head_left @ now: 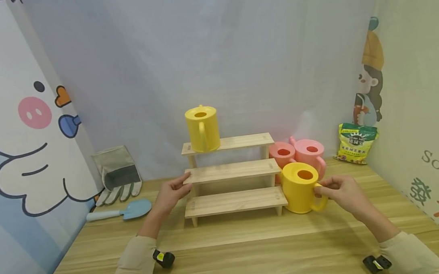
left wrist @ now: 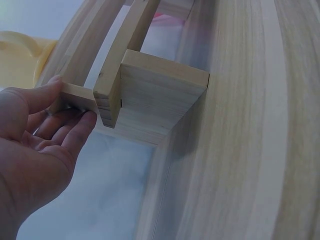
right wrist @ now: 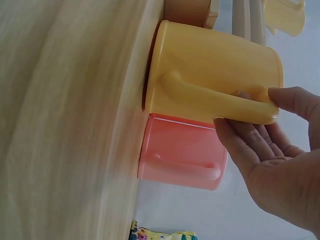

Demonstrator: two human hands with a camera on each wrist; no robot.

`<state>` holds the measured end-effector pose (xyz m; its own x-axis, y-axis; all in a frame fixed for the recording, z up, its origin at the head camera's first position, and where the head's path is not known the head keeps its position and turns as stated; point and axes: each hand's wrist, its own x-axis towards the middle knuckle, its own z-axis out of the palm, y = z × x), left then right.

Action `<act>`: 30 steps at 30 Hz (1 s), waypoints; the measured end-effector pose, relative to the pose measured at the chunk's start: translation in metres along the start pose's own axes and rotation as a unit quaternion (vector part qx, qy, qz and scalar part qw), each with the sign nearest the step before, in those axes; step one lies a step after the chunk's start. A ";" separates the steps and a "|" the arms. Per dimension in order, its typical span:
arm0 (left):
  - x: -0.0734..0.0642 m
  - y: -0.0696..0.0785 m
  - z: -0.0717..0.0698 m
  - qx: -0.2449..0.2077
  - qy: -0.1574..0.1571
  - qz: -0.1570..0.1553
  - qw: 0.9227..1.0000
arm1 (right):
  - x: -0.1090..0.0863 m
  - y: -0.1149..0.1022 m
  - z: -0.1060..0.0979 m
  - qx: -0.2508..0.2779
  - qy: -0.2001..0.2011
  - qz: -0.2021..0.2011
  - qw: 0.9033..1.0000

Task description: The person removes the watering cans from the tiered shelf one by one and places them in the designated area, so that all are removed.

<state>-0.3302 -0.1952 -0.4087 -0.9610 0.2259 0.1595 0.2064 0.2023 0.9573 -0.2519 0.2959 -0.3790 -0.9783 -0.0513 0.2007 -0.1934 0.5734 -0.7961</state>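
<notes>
A three-step wooden shelf stand (head_left: 231, 172) is on the table. My left hand (head_left: 172, 195) pinches the left end of its middle board, thumb on top and fingers curled beneath, as the left wrist view shows. My right hand (head_left: 343, 195) grips the handle of a yellow watering can (head_left: 297, 190), which is upright at the stand's right end. In the right wrist view, the thumb and fingers close round the upper part of that handle (right wrist: 220, 100). Another yellow watering can (head_left: 210, 133) is on the left of the top board, its handle facing me.
Behind the held can are two pink watering cans (head_left: 311, 146), partly hidden. A green and yellow bag (head_left: 357, 143) leans by the right wall. At the left lie a blue trowel (head_left: 136, 209) and grey-white gloves (head_left: 120, 172). Printed curtains enclose the wood-grain table (head_left: 227, 253).
</notes>
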 end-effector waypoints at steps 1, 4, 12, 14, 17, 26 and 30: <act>0.000 0.000 0.000 0.000 -0.001 0.001 1.000 | 0.000 0.000 0.000 0.000 -0.001 0.001 1.000; 0.000 -0.001 -0.001 0.000 -0.004 0.000 1.000 | 0.000 0.001 0.001 -0.004 -0.006 0.004 1.000; 0.001 -0.001 0.000 -0.003 0.001 -0.002 1.000 | 0.000 0.002 -0.002 -0.025 -0.012 0.003 1.000; 0.002 -0.001 -0.001 -0.002 0.000 -0.002 1.000 | 0.000 0.002 -0.003 -0.033 -0.014 0.004 0.999; 0.002 -0.002 -0.001 -0.002 -0.002 -0.002 1.000 | 0.000 0.001 -0.005 -0.052 -0.010 0.010 0.999; 0.001 -0.001 -0.001 -0.008 -0.005 0.001 1.000 | 0.000 -0.002 -0.014 -0.084 0.006 0.017 0.996; 0.001 -0.001 -0.001 -0.008 -0.005 0.001 1.000 | 0.000 -0.003 -0.015 -0.083 -0.009 0.006 0.997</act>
<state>-0.3320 -0.1960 -0.4091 -0.9589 0.2351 0.1590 0.2052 0.1871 0.9607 -0.2500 0.3067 -0.3678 -0.9820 -0.0571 0.1802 -0.1680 0.7009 -0.6932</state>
